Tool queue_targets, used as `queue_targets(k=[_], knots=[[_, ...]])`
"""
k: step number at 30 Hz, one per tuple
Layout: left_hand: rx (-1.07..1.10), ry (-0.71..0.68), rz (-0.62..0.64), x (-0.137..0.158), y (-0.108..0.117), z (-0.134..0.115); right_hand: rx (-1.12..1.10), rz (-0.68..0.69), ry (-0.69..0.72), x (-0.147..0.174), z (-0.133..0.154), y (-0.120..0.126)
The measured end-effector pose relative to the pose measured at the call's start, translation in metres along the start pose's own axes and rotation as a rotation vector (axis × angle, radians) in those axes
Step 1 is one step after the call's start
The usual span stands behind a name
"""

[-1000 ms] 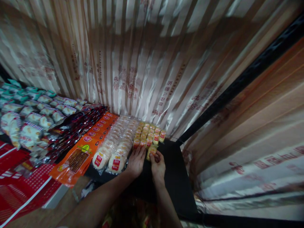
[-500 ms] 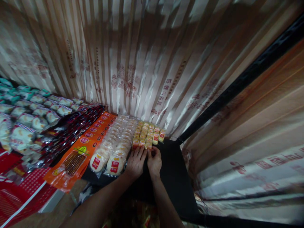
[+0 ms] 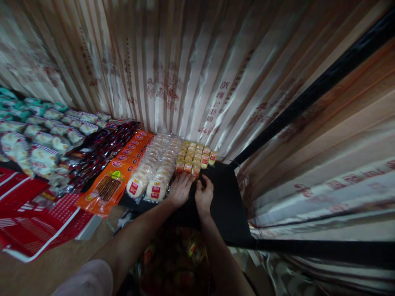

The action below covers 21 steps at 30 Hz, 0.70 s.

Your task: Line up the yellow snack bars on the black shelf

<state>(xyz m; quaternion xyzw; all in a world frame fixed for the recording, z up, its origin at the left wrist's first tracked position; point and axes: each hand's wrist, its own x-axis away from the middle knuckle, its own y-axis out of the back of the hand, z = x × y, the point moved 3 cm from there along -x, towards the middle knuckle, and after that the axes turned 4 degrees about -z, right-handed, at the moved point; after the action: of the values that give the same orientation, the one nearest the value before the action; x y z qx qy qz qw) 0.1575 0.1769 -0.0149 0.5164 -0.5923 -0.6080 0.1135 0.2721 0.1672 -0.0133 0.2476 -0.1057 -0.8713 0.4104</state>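
Observation:
Small yellow-wrapped snack packs (image 3: 189, 157) with red labels stand in tight rows on a black shelf top (image 3: 226, 197). My left hand (image 3: 180, 190) lies flat at the near end of these rows, fingers stretched out and touching the front packs. Beside it, my right hand (image 3: 204, 194) is close to the right front corner of the rows. Its fingers are curled, with a gap between thumb and forefinger and nothing visible in it. Left of the yellow packs lie two rows of round white crackers (image 3: 156, 190) in clear wrappers with red labels.
Further left are an orange bag of stick snacks (image 3: 108, 187), dark red glossy packets (image 3: 101, 150) and white striped bags (image 3: 43, 158). A red basket (image 3: 61, 213) is at lower left. Pleated curtain (image 3: 173, 82) backs the shelf, and a black pole (image 3: 296, 98) slants up at right.
My right hand has drawn slightly back from the front packs, its thumb and forefinger now apart. My left hand stays at the row ends. The view has shifted, showing more below the shelf.

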Motion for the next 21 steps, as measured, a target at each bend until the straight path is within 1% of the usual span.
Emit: queue_targets(k=[2, 4, 6, 7, 8, 10, 12, 14, 16, 18, 21], knots=[[0.066, -0.025, 0.013, 0.003, 0.009, -0.005, -0.073, 0.012, -0.05, 0.021, 0.004, 0.012], [0.152, -0.052, 0.024, 0.01, 0.019, -0.014, -0.162, 0.051, -0.112, 0.047, 0.007, 0.026], [0.248, -0.05, 0.029, 0.026, 0.03, -0.024, -0.217, 0.096, -0.136, 0.077, 0.007, 0.043], [0.293, -0.031, 0.03, 0.037, 0.035, -0.03, -0.208, 0.114, -0.132, 0.092, 0.006, 0.051], [0.334, -0.002, 0.035, 0.05, 0.039, -0.036, -0.164, 0.15, -0.123, 0.106, 0.003, 0.059], [0.403, 0.076, 0.064, 0.082, 0.044, -0.048, 0.005, 0.203, -0.095, 0.129, -0.008, 0.072], [0.462, 0.142, 0.151, 0.117, 0.042, -0.06, 0.162, 0.251, -0.07, 0.147, -0.022, 0.08], [0.487, 0.268, 0.268, 0.15, 0.034, -0.067, 0.308, 0.331, -0.05, 0.158, -0.037, 0.081], [0.48, 0.412, 0.381, 0.175, 0.022, -0.069, 0.444, 0.422, -0.038, 0.166, -0.051, 0.077], [0.452, 0.523, 0.483, 0.189, 0.01, -0.069, 0.57, 0.486, -0.063, 0.172, -0.063, 0.071], [0.438, 0.636, 0.587, 0.192, -0.001, -0.065, 0.718, 0.546, -0.16, 0.177, -0.075, 0.063]])
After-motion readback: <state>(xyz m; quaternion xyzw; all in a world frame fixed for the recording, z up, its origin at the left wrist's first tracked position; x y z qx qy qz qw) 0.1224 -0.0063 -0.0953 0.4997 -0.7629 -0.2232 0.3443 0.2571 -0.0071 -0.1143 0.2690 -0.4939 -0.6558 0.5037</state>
